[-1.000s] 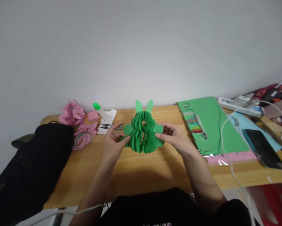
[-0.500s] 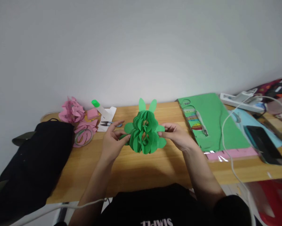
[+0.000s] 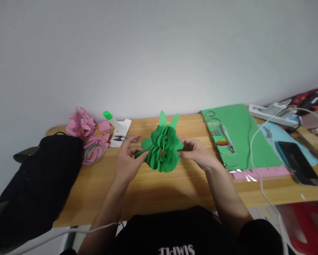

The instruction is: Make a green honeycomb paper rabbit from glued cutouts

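A green layered paper figure (image 3: 164,148) with two upright ear-like strips is held above the middle of the desk. My left hand (image 3: 131,156) pinches its left side between thumb and fingers, index finger raised. On the opposite side, my right hand (image 3: 194,152) grips the figure's edge, with the thumb in front. Rounded paper flaps stick out by both hands. Just beyond my left hand lie scissors (image 3: 117,138) on a piece of white paper (image 3: 124,124), where a glue stick with a green cap (image 3: 113,119) also stands.
To the left are a pink paper ball (image 3: 80,123), a roll of tape (image 3: 94,153) on pink scraps and a black bag (image 3: 42,184). Rightward lie green sheets (image 3: 241,138), a phone (image 3: 298,163), a power strip (image 3: 272,115) and a white cable (image 3: 251,152).
The green paper figure has turned a little between my hands, its ears shifting slightly right and its layers bunching differently. Both hands keep their grip.
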{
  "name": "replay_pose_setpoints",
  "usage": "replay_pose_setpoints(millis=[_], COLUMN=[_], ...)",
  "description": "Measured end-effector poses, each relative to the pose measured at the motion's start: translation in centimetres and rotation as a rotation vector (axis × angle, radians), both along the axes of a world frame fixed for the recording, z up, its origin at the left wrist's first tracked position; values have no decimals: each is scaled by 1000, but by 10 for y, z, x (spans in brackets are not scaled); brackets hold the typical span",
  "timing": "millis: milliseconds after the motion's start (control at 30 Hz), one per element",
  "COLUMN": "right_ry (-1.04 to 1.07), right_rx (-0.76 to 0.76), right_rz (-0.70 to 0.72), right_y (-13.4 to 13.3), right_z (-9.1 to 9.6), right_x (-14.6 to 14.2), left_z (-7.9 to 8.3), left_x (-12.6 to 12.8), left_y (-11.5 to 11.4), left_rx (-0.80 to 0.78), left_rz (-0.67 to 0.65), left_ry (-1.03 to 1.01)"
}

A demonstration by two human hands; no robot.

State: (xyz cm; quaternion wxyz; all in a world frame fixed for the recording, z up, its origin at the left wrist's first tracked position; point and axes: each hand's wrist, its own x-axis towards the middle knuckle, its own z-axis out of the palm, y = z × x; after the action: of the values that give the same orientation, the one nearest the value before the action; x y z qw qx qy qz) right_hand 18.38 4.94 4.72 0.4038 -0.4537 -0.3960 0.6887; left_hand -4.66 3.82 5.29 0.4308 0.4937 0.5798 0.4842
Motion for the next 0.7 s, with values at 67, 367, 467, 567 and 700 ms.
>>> replay_pose_setpoints(millis=[67, 367, 467, 567, 700], right_ry=[-9, -84, -125, -151, -219], right_rx=[-15, -55, -63, -47, 97], right_rz=[-17, 83, 92, 140, 150], right_y=[-1, 1, 2, 0, -5], right_z=[-1, -7, -10, -11, 1], right_x=[0, 4, 5, 5, 2], left_z=[0, -1, -1, -2, -5], left_x=[0, 2, 2, 0, -6], left_y=[0, -1, -1, -1, 2], left_rx=[-1, -12, -11, 1, 11], left_rz=[1, -8, -16, -32, -93], left_ry=[-17, -19, -2, 0, -125])
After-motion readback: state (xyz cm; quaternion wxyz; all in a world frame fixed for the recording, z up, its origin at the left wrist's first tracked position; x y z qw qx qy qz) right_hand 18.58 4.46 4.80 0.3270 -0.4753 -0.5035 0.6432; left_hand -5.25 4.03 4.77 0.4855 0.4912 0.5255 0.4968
